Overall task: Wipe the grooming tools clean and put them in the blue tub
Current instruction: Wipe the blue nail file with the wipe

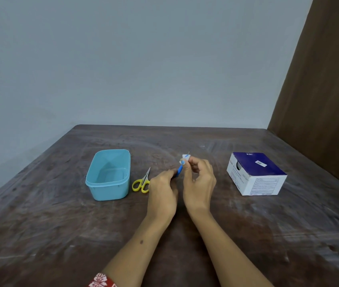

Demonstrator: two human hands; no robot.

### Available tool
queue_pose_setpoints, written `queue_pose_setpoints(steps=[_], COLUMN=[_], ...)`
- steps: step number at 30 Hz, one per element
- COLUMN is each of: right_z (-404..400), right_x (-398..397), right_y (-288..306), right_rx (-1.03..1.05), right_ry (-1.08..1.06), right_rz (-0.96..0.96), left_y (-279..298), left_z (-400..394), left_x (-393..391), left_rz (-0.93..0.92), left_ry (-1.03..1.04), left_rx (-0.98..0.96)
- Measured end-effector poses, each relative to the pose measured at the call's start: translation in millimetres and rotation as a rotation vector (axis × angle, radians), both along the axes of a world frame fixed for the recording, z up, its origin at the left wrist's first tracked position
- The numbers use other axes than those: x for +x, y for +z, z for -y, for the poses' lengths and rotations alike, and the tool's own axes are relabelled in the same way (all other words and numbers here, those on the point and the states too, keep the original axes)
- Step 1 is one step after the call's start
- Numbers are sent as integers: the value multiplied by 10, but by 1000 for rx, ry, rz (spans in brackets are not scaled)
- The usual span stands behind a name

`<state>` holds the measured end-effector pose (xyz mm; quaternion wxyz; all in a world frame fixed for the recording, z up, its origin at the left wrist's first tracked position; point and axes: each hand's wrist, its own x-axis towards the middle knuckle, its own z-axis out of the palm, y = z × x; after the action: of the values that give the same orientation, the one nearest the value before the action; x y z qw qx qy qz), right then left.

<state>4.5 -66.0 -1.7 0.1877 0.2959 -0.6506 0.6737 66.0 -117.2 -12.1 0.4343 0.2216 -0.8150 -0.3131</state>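
My left hand (162, 189) grips the lower end of a slim blue-handled grooming tool (179, 170) that slants up to the right. My right hand (198, 175) pinches a small white wipe (185, 157) around the tool's upper end; a thin metal tip pokes out above the wipe. Both hands hover over the middle of the dark wooden table (185, 235). Small scissors with yellow handles (141, 183) lie flat just left of my left hand. The blue tub (108, 193) stands further left, open, with nothing visible inside.
A blue and white cardboard box (256, 175) sits on the table to the right of my hands. A pale wall runs behind the table, and a brown wooden panel (320, 90) rises at the right.
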Motion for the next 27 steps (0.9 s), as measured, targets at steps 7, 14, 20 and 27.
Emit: queue_pose_setpoints(steps=[7, 14, 20, 27], right_z=[2, -24, 4, -18], right_x=[4, -29, -4, 24], right_y=[-13, 21, -12, 49], right_rx=[40, -46, 17, -80], right_ry=[44, 2, 38, 26], right_rz=[38, 57, 45, 47], left_y=[12, 31, 30, 63], left_z=[7, -20, -2, -33], left_x=[11, 16, 23, 36], left_rz=[4, 19, -24, -33], left_ry=[15, 15, -3, -26], left_rx=[-7, -3, -5, 1])
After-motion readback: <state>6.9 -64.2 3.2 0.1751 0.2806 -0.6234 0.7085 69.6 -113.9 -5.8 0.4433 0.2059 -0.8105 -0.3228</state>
